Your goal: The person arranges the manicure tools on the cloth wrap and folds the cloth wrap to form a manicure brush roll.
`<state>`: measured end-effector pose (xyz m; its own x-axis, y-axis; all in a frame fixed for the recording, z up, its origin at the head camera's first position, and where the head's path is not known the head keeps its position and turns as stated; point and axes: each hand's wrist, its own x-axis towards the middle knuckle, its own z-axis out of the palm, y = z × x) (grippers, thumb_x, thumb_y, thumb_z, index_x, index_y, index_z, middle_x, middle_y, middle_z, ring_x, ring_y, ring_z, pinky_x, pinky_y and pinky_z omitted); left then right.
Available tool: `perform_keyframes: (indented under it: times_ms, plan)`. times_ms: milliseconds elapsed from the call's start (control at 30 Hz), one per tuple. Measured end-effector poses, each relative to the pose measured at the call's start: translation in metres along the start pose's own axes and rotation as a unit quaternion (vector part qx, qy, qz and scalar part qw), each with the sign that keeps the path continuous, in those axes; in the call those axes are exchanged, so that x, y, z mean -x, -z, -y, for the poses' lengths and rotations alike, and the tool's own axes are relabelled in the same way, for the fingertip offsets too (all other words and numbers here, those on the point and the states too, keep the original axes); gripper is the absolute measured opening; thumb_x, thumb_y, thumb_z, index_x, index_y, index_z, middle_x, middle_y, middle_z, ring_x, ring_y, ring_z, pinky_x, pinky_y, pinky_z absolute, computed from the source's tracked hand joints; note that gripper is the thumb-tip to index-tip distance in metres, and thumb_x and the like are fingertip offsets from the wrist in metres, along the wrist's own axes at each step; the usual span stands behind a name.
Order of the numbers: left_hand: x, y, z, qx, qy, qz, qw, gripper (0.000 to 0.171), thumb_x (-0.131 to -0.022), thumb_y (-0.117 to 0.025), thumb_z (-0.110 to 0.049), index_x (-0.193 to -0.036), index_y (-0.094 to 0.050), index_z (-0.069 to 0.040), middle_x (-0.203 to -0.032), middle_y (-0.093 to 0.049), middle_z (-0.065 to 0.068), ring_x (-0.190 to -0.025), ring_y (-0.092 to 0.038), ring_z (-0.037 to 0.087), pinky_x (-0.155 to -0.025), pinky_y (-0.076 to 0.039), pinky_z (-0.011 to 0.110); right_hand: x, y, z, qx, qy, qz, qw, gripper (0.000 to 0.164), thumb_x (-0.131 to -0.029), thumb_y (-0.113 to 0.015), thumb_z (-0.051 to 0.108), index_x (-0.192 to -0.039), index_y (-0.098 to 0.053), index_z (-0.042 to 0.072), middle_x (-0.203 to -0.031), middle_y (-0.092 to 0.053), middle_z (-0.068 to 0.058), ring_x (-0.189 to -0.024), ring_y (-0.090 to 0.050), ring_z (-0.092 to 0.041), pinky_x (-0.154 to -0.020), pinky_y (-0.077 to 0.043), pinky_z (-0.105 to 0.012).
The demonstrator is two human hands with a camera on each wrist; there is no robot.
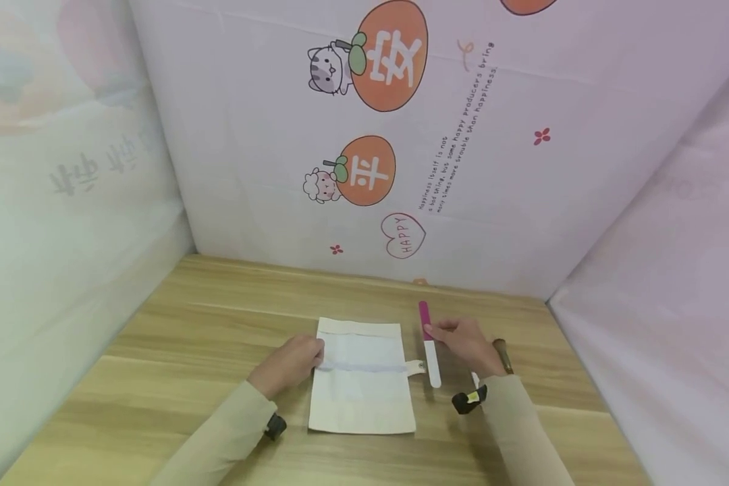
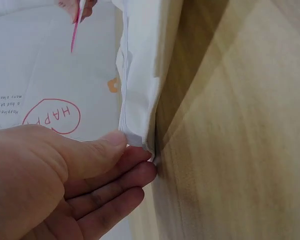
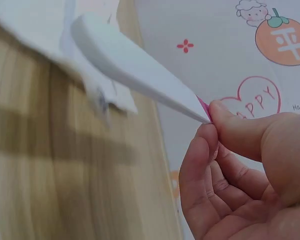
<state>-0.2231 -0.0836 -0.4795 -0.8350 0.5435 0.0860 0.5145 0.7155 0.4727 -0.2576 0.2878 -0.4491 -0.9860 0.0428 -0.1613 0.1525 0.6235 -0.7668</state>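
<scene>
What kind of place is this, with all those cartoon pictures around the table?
Probably a small screened-off tabletop booth, not a lived-in room. A wooden table is closed in on three sides by sheets printed with cartoons. The person's hands work there with a cloth pouch and a nail file.

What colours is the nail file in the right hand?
The nail file is pink at its far end and white at the near end; the head view shows it best.
</scene>
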Motion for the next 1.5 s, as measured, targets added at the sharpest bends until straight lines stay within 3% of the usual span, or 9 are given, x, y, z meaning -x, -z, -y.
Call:
perform_keyframes:
  times_ms: [167, 300, 433, 733, 967, 1167, 1333, 1500]
  plan:
    - [0.003, 0.003, -0.003, 0.016, -0.008, -0.005, 0.9998, 0.020, -0.097, -0.060, 0.011, -0.083, -0.060, -0.003, -0.073, -0.050, -0.002, -0.068, -0.045, 0.010, -0.060, -0.041, 0.021, -0.009, -0.020, 0.021, -0.023, 0.012, 0.009, 1.000, 0.042, -0.096, -0.077, 0.044, -0.116, -0.078, 0.007, -0.102, -0.079, -0.007, -0.093, -0.066, -0.020, -0.077, -0.052, -0.029]
    - [0.004, 0.004, -0.005, 0.029, 0.004, -0.003, 0.9996, 0.023, -0.098, -0.057, 0.011, -0.080, -0.057, -0.002, -0.069, -0.037, -0.004, -0.064, -0.037, 0.009, -0.056, -0.033, 0.018, -0.018, -0.043, 0.042, -0.047, 0.001, 0.018, 0.999, 0.037, -0.094, -0.080, 0.041, -0.114, -0.079, 0.009, -0.102, -0.079, -0.006, -0.094, -0.070, -0.022, -0.081, -0.056, -0.031]
    - [0.004, 0.004, -0.006, 0.030, 0.018, 0.001, 0.9994, 0.023, -0.099, -0.059, 0.009, -0.080, -0.057, -0.003, -0.070, -0.038, -0.004, -0.065, -0.038, 0.009, -0.056, -0.034, 0.020, -0.027, -0.072, 0.061, -0.078, -0.008, 0.026, 0.997, 0.032, -0.094, -0.081, 0.037, -0.113, -0.078, 0.011, -0.106, -0.079, -0.006, -0.096, -0.073, -0.020, -0.089, -0.061, -0.035]
    - [-0.003, -0.002, -0.010, -0.005, 0.018, -0.010, 0.9998, 0.026, -0.093, -0.061, 0.012, -0.078, -0.054, -0.008, -0.070, -0.040, -0.002, -0.067, -0.040, 0.013, -0.060, -0.038, 0.025, -0.040, -0.122, 0.091, -0.122, 0.018, 0.024, 0.992, 0.023, -0.095, -0.081, 0.028, -0.104, -0.080, 0.007, -0.102, -0.079, -0.008, -0.088, -0.071, -0.016, -0.085, -0.063, -0.031]
    - [-0.006, -0.006, -0.011, -0.005, 0.010, -0.029, 0.9995, 0.027, -0.087, -0.063, 0.017, -0.079, -0.057, -0.008, -0.071, -0.046, -0.002, -0.068, -0.043, 0.012, -0.062, -0.043, 0.026, -0.050, -0.146, 0.097, -0.186, 0.022, -0.007, 0.982, 0.023, -0.098, -0.076, 0.024, -0.109, -0.077, 0.003, -0.104, -0.078, -0.013, -0.090, -0.076, -0.021, -0.088, -0.064, -0.038]
    - [-0.006, -0.006, -0.011, -0.016, 0.015, -0.032, 0.9992, 0.027, -0.088, -0.063, 0.015, -0.077, -0.057, -0.009, -0.070, -0.047, -0.002, -0.066, -0.044, 0.013, -0.061, -0.043, 0.027, -0.054, -0.163, 0.093, -0.200, 0.031, -0.026, 0.979, 0.019, -0.098, -0.077, 0.020, -0.105, -0.077, 0.002, -0.101, -0.078, -0.013, -0.085, -0.072, -0.017, -0.081, -0.063, -0.031]
    - [-0.003, -0.004, -0.010, -0.004, 0.018, -0.037, 0.9991, 0.020, -0.091, -0.065, 0.011, -0.081, -0.060, -0.005, -0.072, -0.053, 0.002, -0.067, -0.047, 0.015, -0.062, -0.046, 0.030, -0.051, -0.173, 0.090, -0.197, 0.049, -0.012, 0.979, 0.017, -0.097, -0.078, 0.017, -0.101, -0.079, 0.001, -0.094, -0.077, -0.011, -0.079, -0.066, -0.013, -0.073, -0.059, -0.024]
    - [0.001, 0.001, -0.007, -0.001, 0.032, -0.031, 0.9990, 0.013, -0.096, -0.066, 0.005, -0.087, -0.063, -0.004, -0.075, -0.055, 0.002, -0.070, -0.049, 0.015, -0.064, -0.048, 0.030, -0.045, -0.176, 0.091, -0.155, 0.052, 0.020, 0.986, 0.017, -0.095, -0.080, 0.020, -0.095, -0.081, 0.003, -0.086, -0.077, -0.005, -0.076, -0.063, -0.012, -0.070, -0.052, -0.022]
